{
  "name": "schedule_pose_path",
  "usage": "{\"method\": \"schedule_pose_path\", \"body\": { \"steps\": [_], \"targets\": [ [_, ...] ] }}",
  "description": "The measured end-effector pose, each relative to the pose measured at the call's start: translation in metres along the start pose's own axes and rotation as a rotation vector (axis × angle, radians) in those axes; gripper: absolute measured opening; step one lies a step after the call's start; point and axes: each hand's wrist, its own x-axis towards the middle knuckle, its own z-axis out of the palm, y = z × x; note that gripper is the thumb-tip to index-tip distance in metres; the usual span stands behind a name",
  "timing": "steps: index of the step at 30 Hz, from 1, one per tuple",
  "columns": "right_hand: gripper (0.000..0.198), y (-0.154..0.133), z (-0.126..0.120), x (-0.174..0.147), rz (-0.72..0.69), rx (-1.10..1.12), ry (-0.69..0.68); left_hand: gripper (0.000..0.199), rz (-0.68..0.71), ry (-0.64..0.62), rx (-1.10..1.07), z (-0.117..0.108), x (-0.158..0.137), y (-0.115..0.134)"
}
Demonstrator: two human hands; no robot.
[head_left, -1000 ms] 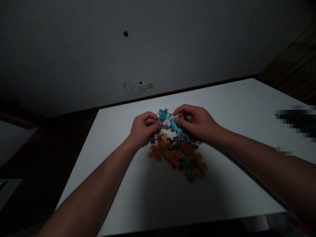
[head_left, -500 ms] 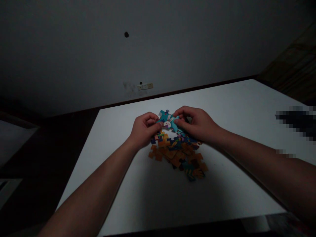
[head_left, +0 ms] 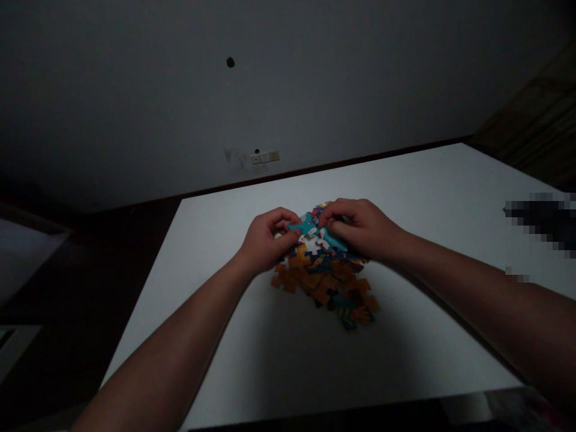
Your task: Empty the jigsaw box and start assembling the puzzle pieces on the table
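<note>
2 teal puzzle pieces (head_left: 333,239), now unjoined

The puzzle pieces (head_left: 315,281) are made of what looks like matt card. The tabletop (head_left: 441,192) is finished smooth.

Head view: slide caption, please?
Left hand holding a teal puzzle piece, right hand close beside it, near piled pieces on a white table.

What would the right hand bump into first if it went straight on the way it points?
Probably the teal puzzle piece in the left hand: it lies just ahead of the right hand, though depth is hard to judge here.
</note>
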Motion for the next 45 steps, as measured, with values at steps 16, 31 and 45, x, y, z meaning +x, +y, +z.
{"method": "schedule_pose_path", "body": {
  "steps": [16, 31, 45],
  "targets": [
    [0.051, 0.012, 0.001, -0.006, -0.156, -0.356, -0.248, 0.019, 0.083, 0.012, 0.183, -0.001, -0.001, 0.002],
    [0.033, -0.007, 0.003, 0.001, 0.11, -0.076, 0.253, 0.014, 0.279, -0.049, 0.379, -0.005, 0.0, 0.008],
    [0.015, -0.004, 0.001, 0.004, 0.19, 0.121, 0.358, 0.093, 0.286, -0.333, 0.645, -0.001, -0.001, -0.006]
  ]
}}
